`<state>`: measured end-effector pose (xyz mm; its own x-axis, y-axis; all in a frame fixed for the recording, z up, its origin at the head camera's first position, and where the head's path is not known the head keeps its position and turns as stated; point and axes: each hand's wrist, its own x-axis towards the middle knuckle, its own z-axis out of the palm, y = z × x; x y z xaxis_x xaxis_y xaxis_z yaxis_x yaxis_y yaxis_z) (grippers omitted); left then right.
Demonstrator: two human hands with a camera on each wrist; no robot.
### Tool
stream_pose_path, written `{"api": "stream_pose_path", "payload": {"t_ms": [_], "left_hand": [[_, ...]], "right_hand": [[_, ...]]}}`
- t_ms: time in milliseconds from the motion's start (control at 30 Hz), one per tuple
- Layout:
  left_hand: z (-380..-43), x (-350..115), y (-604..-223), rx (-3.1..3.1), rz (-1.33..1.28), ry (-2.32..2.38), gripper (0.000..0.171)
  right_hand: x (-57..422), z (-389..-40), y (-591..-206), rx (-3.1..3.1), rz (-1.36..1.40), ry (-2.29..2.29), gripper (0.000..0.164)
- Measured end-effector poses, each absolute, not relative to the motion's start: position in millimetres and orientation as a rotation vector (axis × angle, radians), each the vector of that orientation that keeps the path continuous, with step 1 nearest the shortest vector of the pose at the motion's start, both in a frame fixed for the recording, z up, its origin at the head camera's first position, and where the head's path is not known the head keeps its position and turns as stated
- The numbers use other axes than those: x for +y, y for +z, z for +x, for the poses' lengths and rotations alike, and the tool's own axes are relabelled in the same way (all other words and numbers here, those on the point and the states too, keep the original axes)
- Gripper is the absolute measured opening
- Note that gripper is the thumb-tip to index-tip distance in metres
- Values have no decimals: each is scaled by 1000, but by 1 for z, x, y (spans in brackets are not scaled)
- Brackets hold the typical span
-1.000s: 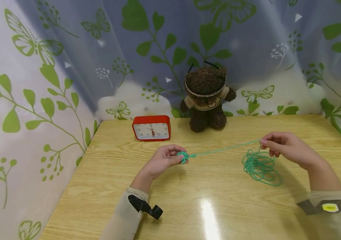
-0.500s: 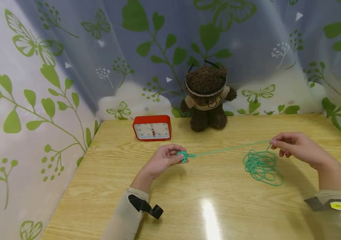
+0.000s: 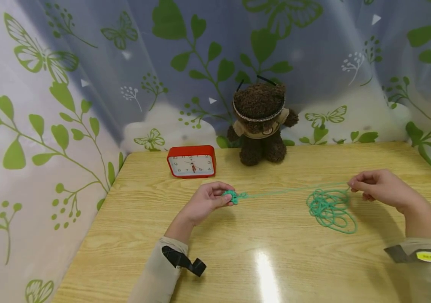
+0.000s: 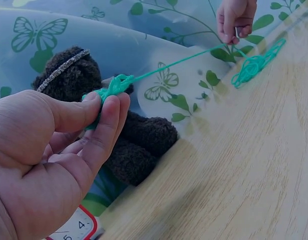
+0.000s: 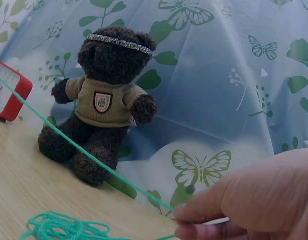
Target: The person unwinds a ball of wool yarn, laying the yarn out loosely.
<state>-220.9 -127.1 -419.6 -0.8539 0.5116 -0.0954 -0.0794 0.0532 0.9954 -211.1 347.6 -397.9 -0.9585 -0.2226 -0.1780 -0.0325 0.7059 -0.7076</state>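
Note:
Between thumb and fingers my left hand (image 3: 204, 203) pinches a small green crocheted piece (image 3: 231, 196), with a loop of yarn standing out at its right side. From that loop a strand of green yarn (image 4: 181, 60) runs across to my right hand (image 3: 384, 189). The right thumb and fingertips pinch the strand, as the right wrist view shows at the fingertips (image 5: 184, 216). Just left of and below the right hand, a loose tangle of green yarn (image 3: 330, 212) lies on the table. Part of the crocheted piece is hidden behind the left thumb.
A red alarm clock (image 3: 191, 162) stands on the wooden table (image 3: 154, 219) behind the left hand. Right of the clock, a brown teddy bear (image 3: 262, 122) with a headband sits against the patterned curtain (image 3: 215, 63). Black straps circle both sleeves.
My right hand has moved to the right, then slightly down, with the strand lengthening between the hands. The loop by the crocheted piece changes shape slightly. My left hand stays put.

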Motion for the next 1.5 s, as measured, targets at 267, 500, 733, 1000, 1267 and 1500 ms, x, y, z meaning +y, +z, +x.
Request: {"api": "stream_pose_path", "payload": {"t_ms": [267,500,733,1000,1267,1500], "left_hand": [[-220,-128,-418,1903,430,1857,28],[-221,-129,-420,1904,434,1854,29],[-221,-125,-420,1907,464,1836,29],[-219,-124,-421,1920,442,1819,30],[-215,-123,-424,1904,442,1811,31],[-217,-124,-422,1909,457,1825,31]], "right_hand": [[350,-213,-406,2638,-151,-1007,36],[358,-217,-424,2548,-183,-1082,34],[365,-219,-438,2445,-189,-1238,41],[358,-219,-434,2586,-259,-1296,41],[326,-211,-419,2576,-377,-1398,44],[288,-214,-409,2529,-433,-1450,46]]}}
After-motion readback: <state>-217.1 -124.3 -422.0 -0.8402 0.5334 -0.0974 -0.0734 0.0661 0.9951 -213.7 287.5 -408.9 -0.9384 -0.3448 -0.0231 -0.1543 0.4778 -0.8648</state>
